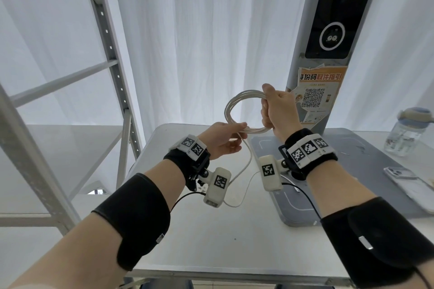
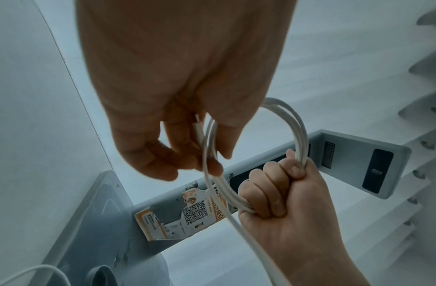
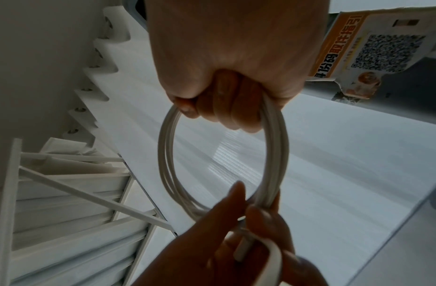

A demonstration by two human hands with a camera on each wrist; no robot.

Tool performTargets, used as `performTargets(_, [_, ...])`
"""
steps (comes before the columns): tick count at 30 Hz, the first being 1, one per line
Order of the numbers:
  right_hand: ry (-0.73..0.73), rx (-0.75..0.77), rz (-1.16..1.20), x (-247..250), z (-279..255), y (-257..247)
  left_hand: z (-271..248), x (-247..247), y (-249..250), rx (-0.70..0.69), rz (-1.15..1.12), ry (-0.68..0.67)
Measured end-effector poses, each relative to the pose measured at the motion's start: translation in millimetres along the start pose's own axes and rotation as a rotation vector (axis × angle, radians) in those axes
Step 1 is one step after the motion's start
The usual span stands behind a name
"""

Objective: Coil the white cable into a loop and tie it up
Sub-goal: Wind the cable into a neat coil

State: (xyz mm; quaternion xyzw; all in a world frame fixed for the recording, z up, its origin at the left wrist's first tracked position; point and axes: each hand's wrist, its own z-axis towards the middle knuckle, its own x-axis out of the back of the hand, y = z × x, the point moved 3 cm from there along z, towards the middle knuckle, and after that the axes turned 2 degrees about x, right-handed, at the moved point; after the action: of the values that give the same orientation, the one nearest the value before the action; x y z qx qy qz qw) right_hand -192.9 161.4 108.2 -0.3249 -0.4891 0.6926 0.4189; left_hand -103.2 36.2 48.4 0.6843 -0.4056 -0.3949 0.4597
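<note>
Left hand (image 1: 220,139) pinches white cable (image 1: 237,110) coil at 6 o'clock; right hand (image 1: 278,110) fists it at 3. Keep turns bunched, feed slack evenly.

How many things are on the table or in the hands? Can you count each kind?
White cable: 1
Water bottle: 1
Phone: 1
Grey scanner stand: 1
Hands holding the cable: 2, left hand and right hand
Total: 6
</note>
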Motion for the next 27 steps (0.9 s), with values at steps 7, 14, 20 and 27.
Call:
performTargets(7, [0.03, -0.062, 0.171, -5, -2, 2, 5, -3, -2, 0.008, -0.245, 0.008])
performTargets(14, [0.033, -0.117, 0.255, -6, 0, 12, 2, -11, 6, -0.044, -0.231, 0.048])
performTargets(20, [0.038, -0.24, 0.364, -9, -3, 24, 0, -15, 16, -0.27, -0.394, 0.038])
performTargets(27, [-0.018, -0.323, 0.306, -7, -8, 29, -5, -13, 18, -0.304, -0.264, 0.096])
